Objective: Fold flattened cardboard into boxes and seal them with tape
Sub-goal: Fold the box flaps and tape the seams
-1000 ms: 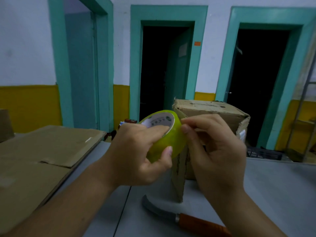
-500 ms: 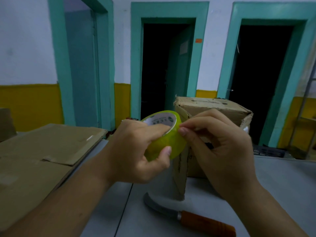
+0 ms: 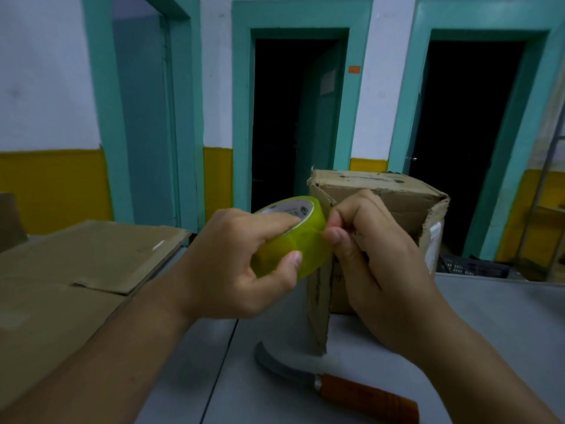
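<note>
A yellow-green tape roll (image 3: 308, 240) is held in mid-air in front of me. My left hand (image 3: 241, 264) grips it, fingers over its top edge and thumb under it. My right hand (image 3: 376, 258) has its fingers curled, and thumb and fingertips pick at the roll's right side, where the tape end lies. Behind both hands a folded cardboard box (image 3: 385, 197) stands upright on the grey table (image 3: 489, 325); its near corner reaches down below the roll.
Flattened cardboard sheets (image 3: 76, 270) are stacked on the table at the left. A curved knife with an orange wooden handle (image 3: 363, 396) lies on the table in front of the box. Beyond the table are teal doorways and a dark crate (image 3: 470, 266) on the floor.
My right hand's fingers have curled tighter and slid lower on the roll's right side. The left hand keeps its grip, and the roll has barely moved.
</note>
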### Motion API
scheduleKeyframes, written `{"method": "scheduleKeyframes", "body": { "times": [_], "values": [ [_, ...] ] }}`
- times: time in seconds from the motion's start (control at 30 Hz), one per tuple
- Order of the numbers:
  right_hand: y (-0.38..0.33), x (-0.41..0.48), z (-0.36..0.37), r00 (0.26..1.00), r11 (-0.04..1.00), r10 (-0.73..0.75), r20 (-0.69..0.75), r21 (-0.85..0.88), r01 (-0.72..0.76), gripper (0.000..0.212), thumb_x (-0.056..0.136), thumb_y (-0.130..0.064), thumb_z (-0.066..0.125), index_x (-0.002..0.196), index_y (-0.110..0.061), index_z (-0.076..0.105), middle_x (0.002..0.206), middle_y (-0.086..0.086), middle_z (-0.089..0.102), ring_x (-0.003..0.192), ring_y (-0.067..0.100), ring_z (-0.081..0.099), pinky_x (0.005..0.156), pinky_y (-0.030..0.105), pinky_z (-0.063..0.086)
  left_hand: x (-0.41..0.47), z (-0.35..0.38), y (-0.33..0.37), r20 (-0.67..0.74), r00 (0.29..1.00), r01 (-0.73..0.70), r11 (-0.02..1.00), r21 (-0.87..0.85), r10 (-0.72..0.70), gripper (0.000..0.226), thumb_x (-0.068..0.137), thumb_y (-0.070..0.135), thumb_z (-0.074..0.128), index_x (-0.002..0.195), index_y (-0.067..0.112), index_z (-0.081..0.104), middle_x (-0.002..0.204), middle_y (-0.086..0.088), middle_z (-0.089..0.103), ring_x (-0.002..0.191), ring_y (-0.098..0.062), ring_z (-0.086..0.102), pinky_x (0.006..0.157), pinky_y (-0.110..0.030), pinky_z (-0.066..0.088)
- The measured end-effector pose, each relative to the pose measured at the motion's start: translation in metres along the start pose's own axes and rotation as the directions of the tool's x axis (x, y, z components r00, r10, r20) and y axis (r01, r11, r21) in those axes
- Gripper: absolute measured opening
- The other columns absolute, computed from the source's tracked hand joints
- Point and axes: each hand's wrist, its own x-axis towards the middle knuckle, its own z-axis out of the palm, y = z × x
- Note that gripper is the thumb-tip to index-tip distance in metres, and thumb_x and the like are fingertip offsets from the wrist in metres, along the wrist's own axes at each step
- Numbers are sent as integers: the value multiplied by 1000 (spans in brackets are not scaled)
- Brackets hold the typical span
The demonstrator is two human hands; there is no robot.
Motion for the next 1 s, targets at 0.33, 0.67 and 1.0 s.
{"method": "scheduleKeyframes", "body": {
  "times": [0.33, 0.67, 1.0],
  "values": [
    [-5, -2, -3, 971, 987, -120, -206, -131, 94, 25, 94, -32, 69, 103, -9, 71, 99, -2, 72, 90, 4, 67, 75, 18, 56, 1, 1, 0, -12, 1000, 15, 998, -62, -16, 22, 97, 26, 58, 96, 9, 71, 70, 4, 60, 52, -14, 55, 44, -38, 42],
    [-7, -1, -7, 992, 961, 48, -114, 275, -15, 12, 91, -18, 68, 101, -14, 64, 95, -4, 70, 92, 16, 71, 78, 22, 59, 0, -8, -7, -14, 1000, -6, 1000, 15, 6, 29, 101, 38, 62, 95, 11, 70, 70, 1, 65, 53, -14, 63, 45, -37, 45],
    [-23, 5, -10, 948, 700, 318, -9, 676, -229, 23, 88, -6, 63, 101, -4, 45, 83, 9, 70, 77, 21, 69, 73, 24, 57, -4, -16, -16, -111, 981, 154, 987, -44, -158, 46, 87, 60, 72, 69, 18, 65, 55, -2, 63, 45, -16, 64, 40, -38, 46]
  ]
}}
